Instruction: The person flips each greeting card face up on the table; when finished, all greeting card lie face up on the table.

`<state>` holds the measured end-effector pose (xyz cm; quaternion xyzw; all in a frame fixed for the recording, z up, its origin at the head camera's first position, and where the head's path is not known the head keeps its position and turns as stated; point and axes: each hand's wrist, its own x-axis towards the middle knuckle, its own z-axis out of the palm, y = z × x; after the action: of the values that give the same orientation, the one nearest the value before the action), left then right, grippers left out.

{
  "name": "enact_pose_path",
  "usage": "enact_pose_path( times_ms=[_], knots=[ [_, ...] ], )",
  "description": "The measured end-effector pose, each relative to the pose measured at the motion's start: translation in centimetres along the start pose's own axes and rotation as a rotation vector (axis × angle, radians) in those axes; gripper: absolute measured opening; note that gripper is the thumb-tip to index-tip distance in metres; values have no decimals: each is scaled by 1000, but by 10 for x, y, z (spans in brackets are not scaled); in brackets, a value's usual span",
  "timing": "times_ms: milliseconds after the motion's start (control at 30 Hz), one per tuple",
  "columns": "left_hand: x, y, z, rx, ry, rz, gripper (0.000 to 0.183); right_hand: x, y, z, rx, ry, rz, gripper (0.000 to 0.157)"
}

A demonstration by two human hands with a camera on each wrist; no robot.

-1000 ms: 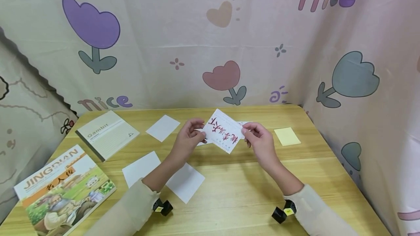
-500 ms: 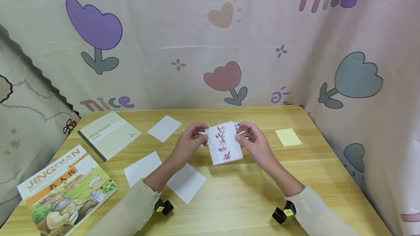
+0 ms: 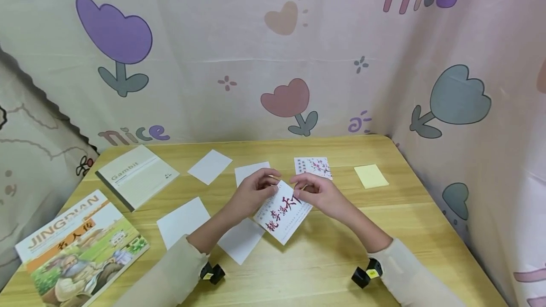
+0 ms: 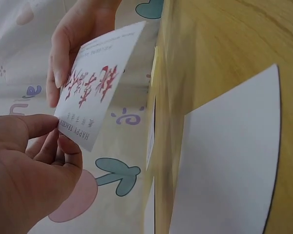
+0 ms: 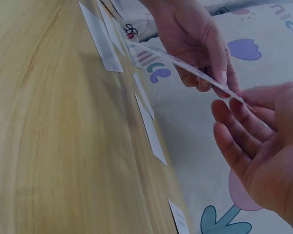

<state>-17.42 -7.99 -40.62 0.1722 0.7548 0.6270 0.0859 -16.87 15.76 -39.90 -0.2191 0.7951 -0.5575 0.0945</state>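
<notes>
A white card (image 3: 283, 217) with large red Chinese characters is held above the table, tilted. My left hand (image 3: 258, 191) pinches its upper edge between thumb and fingers. At the upper right edge, my right hand (image 3: 322, 195) pinches it too, covering part of the lettering. In the left wrist view, the card (image 4: 95, 87) also bears small print reading "HAPPY TEACHER", partly hidden by the left thumb. The right wrist view shows the card (image 5: 185, 68) almost edge-on, between both hands.
Behind the hands lies a card printed with red blossoms (image 3: 315, 166). A yellow sticky-note pad (image 3: 371, 176) is at the right. Several blank white cards (image 3: 210, 167) lie left of centre. A Gambit notebook (image 3: 138, 176) and a picture-covered book (image 3: 83, 255) occupy the left side.
The lettered card has been turned round in the hands and brought lower, nearer the person. The blossom card and a blank card behind it now show more fully.
</notes>
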Motion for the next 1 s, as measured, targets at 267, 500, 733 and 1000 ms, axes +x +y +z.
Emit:
enact_pose_path(
  times_ms=[267, 500, 733, 1000],
  knots=[
    [2, 0, -6, -58, -4, -32, 35, 1, -2, -5, -3, 134, -5, 23],
    [3, -3, -10, -68, -80, -76, 33, 0, -4, -22, 18, 304, 5, 21],
    [3, -3, -12, -103, -93, -78, 32, 4, -6, -35, -57, 230, -17, 36],
    [11, -7, -6, -63, -170, -98, 31, -1, 5, -47, -150, 147, 7, 36]
  ],
)
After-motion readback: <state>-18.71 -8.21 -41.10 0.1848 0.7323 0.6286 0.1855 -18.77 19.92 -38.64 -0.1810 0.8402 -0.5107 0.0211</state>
